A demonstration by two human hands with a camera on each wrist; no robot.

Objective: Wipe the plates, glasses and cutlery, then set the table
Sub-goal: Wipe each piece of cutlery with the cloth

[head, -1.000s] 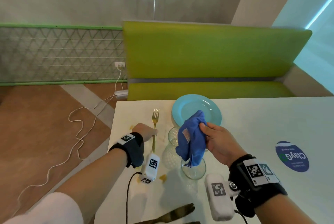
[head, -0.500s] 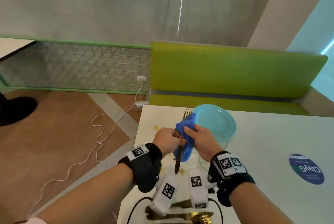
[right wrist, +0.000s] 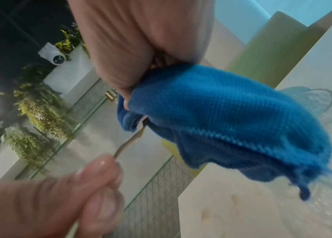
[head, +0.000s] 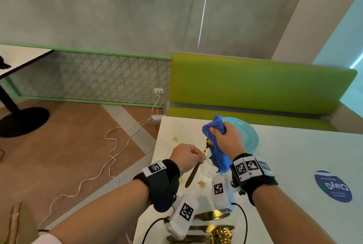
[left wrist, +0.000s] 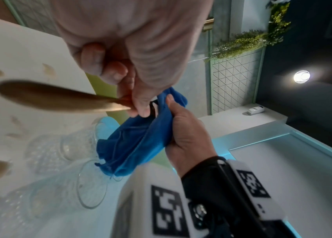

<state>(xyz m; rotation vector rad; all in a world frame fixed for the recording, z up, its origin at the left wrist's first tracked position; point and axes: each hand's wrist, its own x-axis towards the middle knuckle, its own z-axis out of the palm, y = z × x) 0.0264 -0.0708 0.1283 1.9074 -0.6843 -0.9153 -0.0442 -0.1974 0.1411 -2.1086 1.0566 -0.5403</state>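
Note:
My left hand [head: 187, 157] grips the handle of a gold fork [head: 193, 175] above the white table [head: 294, 165]. The fork [left wrist: 49, 98] points up and away from me. My right hand [head: 227, 141] clutches a blue cloth [head: 216, 145] bunched round the fork's head, so the tines are hidden. In the right wrist view the fork's neck [right wrist: 129, 143] runs into the cloth [right wrist: 222, 120]. A light blue plate [head: 249, 135] lies behind the hands. Two clear patterned glasses [left wrist: 65, 149] stand beneath them, mostly covered in the head view.
More gold cutlery [head: 212, 215] lies at the table's near edge below my wrists. Yellow stains [head: 201, 183] mark the tabletop. A blue round sticker [head: 333, 186] is at the right. A green bench [head: 255, 90] stands behind the table, and a white cable [head: 110, 141] trails on the floor at left.
My left hand picked the fork up off the table. My right hand brought the cloth onto it and has slid up to the fork's head. The head view has tilted up.

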